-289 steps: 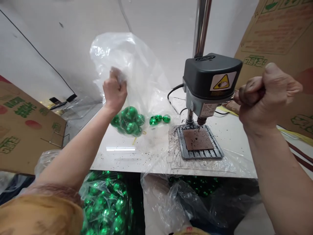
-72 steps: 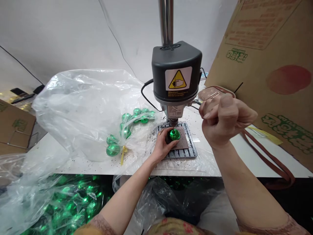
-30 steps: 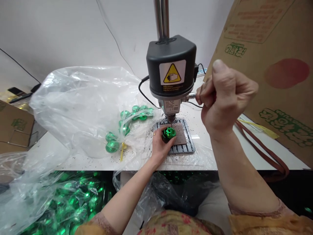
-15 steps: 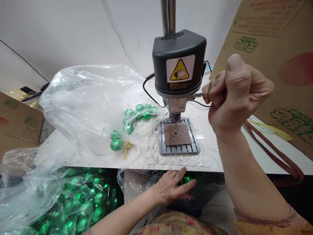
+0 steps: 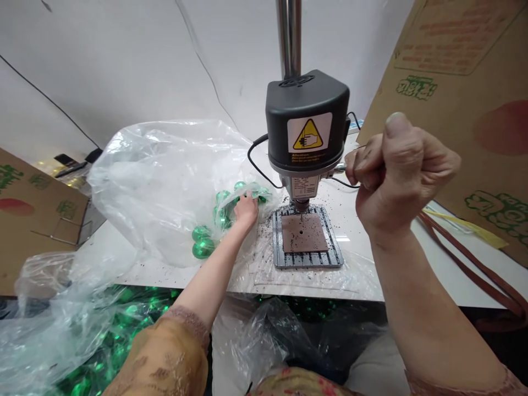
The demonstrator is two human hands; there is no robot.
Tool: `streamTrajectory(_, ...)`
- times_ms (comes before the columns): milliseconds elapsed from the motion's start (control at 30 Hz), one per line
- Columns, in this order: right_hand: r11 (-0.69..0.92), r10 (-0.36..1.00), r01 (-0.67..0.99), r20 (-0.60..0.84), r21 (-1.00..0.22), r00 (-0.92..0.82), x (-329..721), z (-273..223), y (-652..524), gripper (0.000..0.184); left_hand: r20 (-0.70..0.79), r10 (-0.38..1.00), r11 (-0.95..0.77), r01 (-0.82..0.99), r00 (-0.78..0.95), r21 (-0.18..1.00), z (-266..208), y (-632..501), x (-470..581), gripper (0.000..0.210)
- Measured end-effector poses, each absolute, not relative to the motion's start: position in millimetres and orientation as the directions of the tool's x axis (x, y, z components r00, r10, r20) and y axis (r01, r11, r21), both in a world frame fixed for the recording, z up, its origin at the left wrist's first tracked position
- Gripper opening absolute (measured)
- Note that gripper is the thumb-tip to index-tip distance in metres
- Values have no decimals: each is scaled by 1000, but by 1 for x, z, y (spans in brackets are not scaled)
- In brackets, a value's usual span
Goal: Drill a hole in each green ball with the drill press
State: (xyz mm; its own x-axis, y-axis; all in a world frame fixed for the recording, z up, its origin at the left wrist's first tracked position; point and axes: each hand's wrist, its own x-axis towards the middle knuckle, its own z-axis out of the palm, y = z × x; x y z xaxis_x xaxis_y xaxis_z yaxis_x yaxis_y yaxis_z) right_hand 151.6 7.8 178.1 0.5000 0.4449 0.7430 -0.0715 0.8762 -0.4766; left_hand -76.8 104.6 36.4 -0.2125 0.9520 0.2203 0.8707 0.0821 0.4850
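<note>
My right hand [image 5: 402,176] is closed in a fist round the feed handle [image 5: 340,168] at the side of a small black bench drill press [image 5: 307,124]. Under its chuck [image 5: 301,205] a brown square board [image 5: 293,242] with a dark hole near its middle lies on the slotted metal base [image 5: 278,258]. My left hand [image 5: 246,210] reaches across the table to a curved row of shiny green balls [image 5: 203,248] lying by clear plastic. Its fingers are curled down over a green ball at the back of the row; the fingertips are partly hidden.
A big clear plastic bag [image 5: 148,181] spreads over the left of the white table [image 5: 144,273]. Dark shavings lie round the drill base. Cardboard boxes [image 5: 462,126] stand at both sides. Bagged green balls [image 5: 119,341] fill the space below the table's front edge.
My left hand has moved from below the table edge up and left onto the green balls. My right hand stays on the handle. The view has shifted slightly.
</note>
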Motion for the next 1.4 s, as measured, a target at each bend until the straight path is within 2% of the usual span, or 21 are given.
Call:
streamTrajectory(233,879,443,-70,752,-472,488,153,176,9,41,186,973,7,818,-140,575,36,118,-78,12)
streamTrajectory(300,879,448,-82,754,-470,482,153,176,8,42,216,970,-43,791,-114,611,37,98,-76,5)
streamTrajectory(333,879,447,-83,754,-469,481,152,176,8,42,253,962,-88,755,-106,650,37,84,-75,9)
streamTrajectory(433,878,440,-55,755,-476,486,151,176,6,43,343,932,-246,490,-116,836,33,35,-63,43)
streamTrajectory(533,867,443,-21,749,-498,493,150,176,5,45,247,968,-236,159,-51,959,21,2,-46,58)
streamTrajectory(600,866,445,-21,749,-500,492,149,176,6,47,181,983,-182,60,18,981,12,-4,-36,61)
streamTrajectory(800,868,466,-80,750,-489,469,150,174,6,45,221,969,-229,74,106,971,-3,10,-22,65)
streamTrajectory(933,849,484,-44,742,-527,463,150,177,3,47,222,969,-232,94,106,968,-5,12,-18,64)
streamTrajectory(1100,856,470,-33,751,-515,463,150,177,3,49,241,963,-258,147,125,955,-9,14,-14,62)
streamTrajectory(1267,821,478,74,752,-566,454,151,174,4,52,247,953,-276,161,175,948,-9,14,-11,60)
streamTrajectory(1400,837,468,54,764,-544,444,151,174,3,50,262,946,-303,238,190,923,-7,8,-6,58)
